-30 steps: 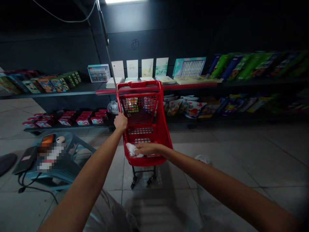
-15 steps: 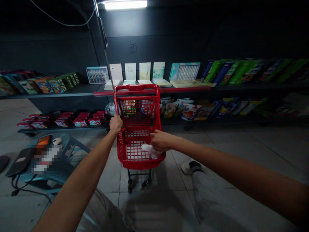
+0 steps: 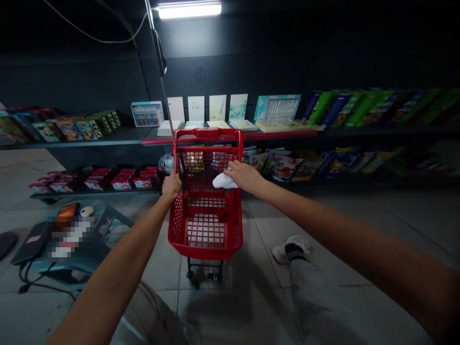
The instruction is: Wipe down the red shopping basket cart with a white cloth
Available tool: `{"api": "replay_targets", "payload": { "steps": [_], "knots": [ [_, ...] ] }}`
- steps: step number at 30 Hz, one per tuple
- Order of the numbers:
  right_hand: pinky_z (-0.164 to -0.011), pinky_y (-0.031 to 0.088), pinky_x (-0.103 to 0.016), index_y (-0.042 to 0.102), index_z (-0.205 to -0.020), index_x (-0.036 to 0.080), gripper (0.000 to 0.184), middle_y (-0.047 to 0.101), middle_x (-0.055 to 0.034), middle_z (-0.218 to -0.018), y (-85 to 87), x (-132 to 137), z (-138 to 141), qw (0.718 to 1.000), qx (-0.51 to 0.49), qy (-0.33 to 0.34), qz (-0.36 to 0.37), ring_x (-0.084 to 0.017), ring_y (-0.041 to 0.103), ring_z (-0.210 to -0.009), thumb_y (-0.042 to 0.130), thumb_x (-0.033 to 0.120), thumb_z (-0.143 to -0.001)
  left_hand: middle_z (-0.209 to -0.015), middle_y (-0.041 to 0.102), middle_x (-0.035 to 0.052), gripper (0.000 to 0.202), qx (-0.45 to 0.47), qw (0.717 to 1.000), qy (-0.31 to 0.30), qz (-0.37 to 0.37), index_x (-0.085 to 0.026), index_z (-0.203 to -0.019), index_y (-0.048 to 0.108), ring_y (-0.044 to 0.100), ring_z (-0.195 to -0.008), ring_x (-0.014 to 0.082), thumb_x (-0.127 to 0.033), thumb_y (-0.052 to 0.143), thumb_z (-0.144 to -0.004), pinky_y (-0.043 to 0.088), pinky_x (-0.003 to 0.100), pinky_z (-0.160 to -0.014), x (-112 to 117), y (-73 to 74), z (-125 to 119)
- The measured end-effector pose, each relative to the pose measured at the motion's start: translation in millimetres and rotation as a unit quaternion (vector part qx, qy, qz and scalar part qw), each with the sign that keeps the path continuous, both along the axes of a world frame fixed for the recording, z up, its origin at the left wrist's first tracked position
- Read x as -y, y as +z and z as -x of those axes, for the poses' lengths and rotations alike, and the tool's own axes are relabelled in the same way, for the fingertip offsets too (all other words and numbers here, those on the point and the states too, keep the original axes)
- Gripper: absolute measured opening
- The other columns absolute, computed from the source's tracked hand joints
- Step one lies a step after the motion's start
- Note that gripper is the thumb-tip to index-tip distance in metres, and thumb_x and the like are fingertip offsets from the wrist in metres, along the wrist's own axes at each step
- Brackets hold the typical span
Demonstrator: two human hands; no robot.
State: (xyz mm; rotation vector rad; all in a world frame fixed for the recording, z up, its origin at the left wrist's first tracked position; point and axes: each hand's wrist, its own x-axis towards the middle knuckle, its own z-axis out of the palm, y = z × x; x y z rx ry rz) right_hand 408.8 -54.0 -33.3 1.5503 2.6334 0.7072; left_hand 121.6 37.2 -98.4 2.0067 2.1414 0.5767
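A small red shopping cart point(image 3: 206, 239) stands on the tiled floor in front of me. My left hand point(image 3: 171, 187) is closed round the cart's left rim near the back. A white cloth point(image 3: 223, 181) is bunched in my right hand point(image 3: 244, 176), which presses it against the cart's upper right rim by the mesh back panel. The red handle point(image 3: 207, 134) sits above both hands. The basket floor shows nothing in it.
Dark shelves point(image 3: 108, 139) with coloured boxes, cards and packets run along the wall behind the cart. A teal plastic stool point(image 3: 86, 235) at the left carries a phone, a mouse and cables. My right leg and white shoe point(image 3: 293, 249) are beside the cart.
My right hand with the cloth has moved from the cart's front rim, along the right side, up to the rear top. The cart has swung slightly. My left hand keeps its grip.
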Motion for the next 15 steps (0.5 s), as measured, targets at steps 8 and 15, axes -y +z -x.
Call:
{"api": "replay_targets", "payload": {
  "steps": [8,15],
  "knots": [
    [-0.094,0.048,-0.041,0.072,-0.121,0.012,0.037,0.062,-0.0193,-0.124,21.7,-23.1,-8.6,0.996,-0.031,-0.079,0.037,-0.032,0.054,-0.115,0.058,0.031,-0.092,-0.115,0.073,0.0216,0.051,-0.014,0.999,-0.040,-0.014,-0.013,-0.118,0.070,0.069,-0.112,0.0299,-0.039,0.028,-0.105,0.049,0.037,-0.099,-12.7,-6.7,17.2],
    [-0.081,0.051,-0.035,0.078,-0.111,0.014,0.045,0.075,-0.0194,-0.108,-17.9,8.8,42.3,0.945,0.013,-0.094,0.314,-0.029,0.072,-0.097,0.048,0.042,-0.094,-0.118,0.072,0.0207,0.053,-0.014,0.997,-0.077,-0.016,-0.012,-0.119,0.070,0.069,-0.109,0.0287,-0.040,0.027,-0.105,0.048,0.036,-0.099,-18.4,-6.9,13.7]
  ]
}}
